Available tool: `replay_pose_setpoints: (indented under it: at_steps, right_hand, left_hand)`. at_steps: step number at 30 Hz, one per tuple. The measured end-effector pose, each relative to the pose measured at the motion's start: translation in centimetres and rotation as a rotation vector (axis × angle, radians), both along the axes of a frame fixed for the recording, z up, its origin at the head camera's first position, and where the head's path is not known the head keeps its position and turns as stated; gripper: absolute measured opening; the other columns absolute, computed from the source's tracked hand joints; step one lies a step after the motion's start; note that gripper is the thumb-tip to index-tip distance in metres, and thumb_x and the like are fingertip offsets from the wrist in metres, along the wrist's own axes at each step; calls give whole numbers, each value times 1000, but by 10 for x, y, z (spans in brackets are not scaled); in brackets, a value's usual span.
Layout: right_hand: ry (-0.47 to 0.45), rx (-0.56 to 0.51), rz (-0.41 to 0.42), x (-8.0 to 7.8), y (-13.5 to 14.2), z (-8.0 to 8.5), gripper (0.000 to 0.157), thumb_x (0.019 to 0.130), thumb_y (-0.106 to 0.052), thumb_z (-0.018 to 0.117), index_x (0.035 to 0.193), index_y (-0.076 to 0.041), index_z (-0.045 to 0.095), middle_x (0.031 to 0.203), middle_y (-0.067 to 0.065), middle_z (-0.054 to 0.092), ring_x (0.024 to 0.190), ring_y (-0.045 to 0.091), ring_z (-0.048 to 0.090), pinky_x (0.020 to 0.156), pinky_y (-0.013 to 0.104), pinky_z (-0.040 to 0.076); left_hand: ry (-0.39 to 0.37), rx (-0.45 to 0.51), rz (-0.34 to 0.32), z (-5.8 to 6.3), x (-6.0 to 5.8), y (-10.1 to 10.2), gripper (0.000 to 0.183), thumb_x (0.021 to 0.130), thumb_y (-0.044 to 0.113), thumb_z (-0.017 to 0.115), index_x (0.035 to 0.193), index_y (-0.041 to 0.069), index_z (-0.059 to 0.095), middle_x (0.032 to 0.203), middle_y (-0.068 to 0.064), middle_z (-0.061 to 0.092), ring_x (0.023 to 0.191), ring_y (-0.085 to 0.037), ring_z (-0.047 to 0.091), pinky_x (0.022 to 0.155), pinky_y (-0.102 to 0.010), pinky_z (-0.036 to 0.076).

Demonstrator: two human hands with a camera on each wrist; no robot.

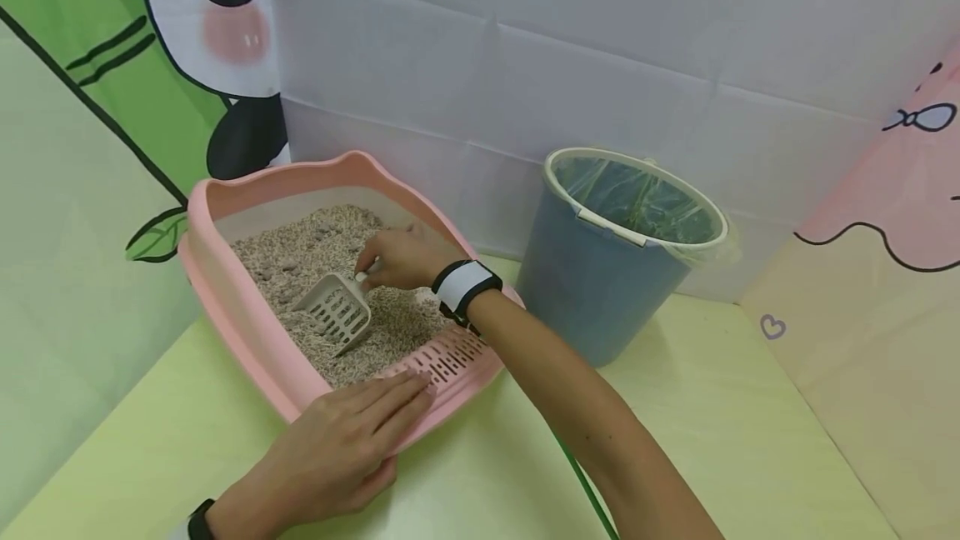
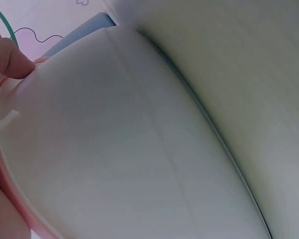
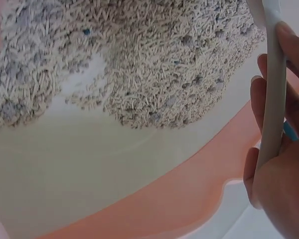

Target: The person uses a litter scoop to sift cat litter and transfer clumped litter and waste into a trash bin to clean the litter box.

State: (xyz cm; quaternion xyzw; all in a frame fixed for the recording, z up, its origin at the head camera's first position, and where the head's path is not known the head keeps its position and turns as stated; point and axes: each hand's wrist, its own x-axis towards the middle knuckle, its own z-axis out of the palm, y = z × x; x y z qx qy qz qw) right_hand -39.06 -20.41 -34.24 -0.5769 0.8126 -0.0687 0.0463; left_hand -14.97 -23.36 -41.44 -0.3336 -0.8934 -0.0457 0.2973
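Observation:
A pink litter box (image 1: 247, 315) holds a bed of pale grey litter pellets (image 1: 300, 232), with a slotted pink grate (image 1: 457, 352) along its near side. My right hand (image 1: 408, 257) grips a pale litter scoop (image 1: 341, 311) by its handle, over the bed. The scoop's slotted blade tilts down with its edge at the pellets. In the right wrist view, fingers and thumb wrap the scoop handle (image 3: 274, 89). My left hand (image 1: 345, 448) holds the near rim, fingers lying over the grate. Below the rim, the thumb (image 2: 15, 59) presses the white outer wall (image 2: 99, 129).
Right of the litter box stands a blue bucket (image 1: 592, 290) with a white rim and a clear bag (image 1: 637, 198) lining it. A printed cloth backdrop (image 1: 600, 48) rises behind both. A green strip (image 1: 585, 482) runs along the pale yellow-green surface (image 1: 720, 440) by my right forearm.

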Motion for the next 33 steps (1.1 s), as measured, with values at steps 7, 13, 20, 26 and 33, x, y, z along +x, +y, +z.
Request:
replay_pose_setpoints:
  at_steps: [7,13,20,26,33]
  right_hand:
    - [-64,-7,19,12,-5,3,25,80,-39,71,103,-30,73,106,-16,67,97,3,54,104,49,19]
    - [-118,-3,86,12,-2,0,28,82,-36,71,106,-24,73,111,-12,68,97,2,56,101,40,31]
    - [-147,192,152,14,7,-4,29,82,-37,71,103,-17,70,91,-7,64,75,1,54,68,17,47]
    - [-131,252,172,17,17,-8,34,83,-33,71,67,-14,48,61,0,35,51,10,32,49,22,28]
    - [-183,217,192,10,39,-1,28,87,-35,66,72,-15,52,64,-2,44,52,8,39,49,20,34]
  left_hand:
    - [6,2,4,-1,-2,0,76,66,21,67,138,5,46,133,-14,54,119,-28,47,88,-48,51]
    - [8,-5,5,-2,-3,-1,75,68,22,65,138,4,44,132,-14,54,119,-29,47,88,-48,51]
    - [-2,-18,3,-1,-2,-1,78,67,23,69,139,5,44,134,-12,53,120,-27,46,87,-48,52]
    - [-2,-8,-3,0,-1,-3,78,67,22,68,139,5,43,135,-12,52,121,-27,46,87,-48,52]
    - [4,-8,-2,0,-1,-2,77,68,22,67,139,5,43,134,-14,52,120,-29,46,88,-48,51]
